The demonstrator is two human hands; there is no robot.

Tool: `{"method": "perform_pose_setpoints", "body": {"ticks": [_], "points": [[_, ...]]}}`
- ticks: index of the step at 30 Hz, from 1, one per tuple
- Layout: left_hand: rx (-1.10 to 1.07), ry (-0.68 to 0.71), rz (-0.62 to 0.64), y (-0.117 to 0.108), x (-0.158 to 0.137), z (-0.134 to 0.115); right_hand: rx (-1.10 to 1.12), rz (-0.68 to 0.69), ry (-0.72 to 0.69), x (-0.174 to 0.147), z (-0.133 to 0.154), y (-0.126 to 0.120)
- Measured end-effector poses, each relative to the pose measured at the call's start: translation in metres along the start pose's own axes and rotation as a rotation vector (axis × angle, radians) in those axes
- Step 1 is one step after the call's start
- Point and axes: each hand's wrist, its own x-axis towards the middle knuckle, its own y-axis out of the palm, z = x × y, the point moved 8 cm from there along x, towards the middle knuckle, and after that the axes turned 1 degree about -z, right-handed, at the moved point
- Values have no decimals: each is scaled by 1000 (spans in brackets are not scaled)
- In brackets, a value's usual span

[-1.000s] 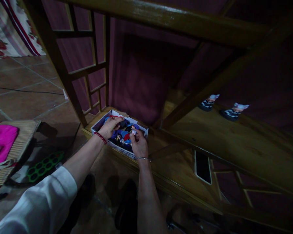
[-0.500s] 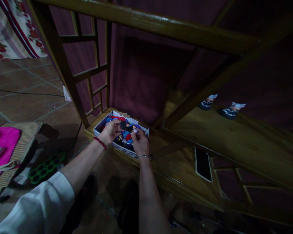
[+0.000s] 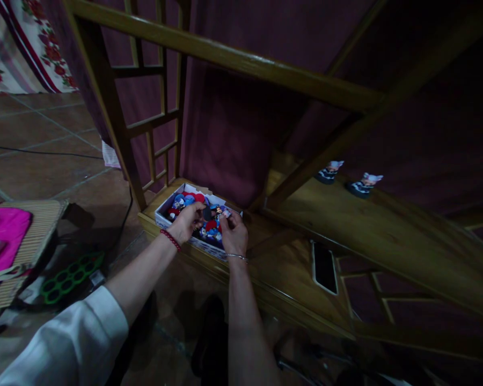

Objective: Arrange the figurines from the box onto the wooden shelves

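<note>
My left hand point(image 3: 189, 219) is over a white cardboard box point(image 3: 210, 250), fingers closed on a dark round disc point(image 3: 207, 213). Beside it, my right hand point(image 3: 235, 234) pinches a small doll-like figurine point(image 3: 224, 212) with pale and dark parts; my fingers cover some of it. The disc and the figurine are close together, and I cannot tell if they touch. Below both hands the box is filled with small red, blue and black figurine pieces point(image 3: 188, 199). It stands on a low wooden shelf.
On the wooden shelf point(image 3: 306, 214) to the right stand two figurines point(image 3: 364, 185) on dark bases. A phone point(image 3: 325, 268) lies below them. A wooden rail point(image 3: 225, 51) crosses above the box. At left are a bamboo-topped stool point(image 3: 44, 225) with pink cloth and a green holed tray point(image 3: 70, 277).
My left hand has shifted slightly right, bringing the dark disc nearer the figurine in my right hand. The camera view has turned a little, moving the shelf figurines and phone left.
</note>
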Motion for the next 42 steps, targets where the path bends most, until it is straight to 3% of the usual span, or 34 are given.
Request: {"method": "perform_pose_setpoints", "body": {"ticks": [10, 19, 42], "points": [[15, -29, 3, 0, -15, -1, 230, -53, 60, -5, 10, -6], [-118, -58, 72, 6, -26, -5, 377, -47, 58, -6, 18, -2], [-163, -65, 139, 15, -29, 1, 361, -51, 35, -4, 13, 0]]}}
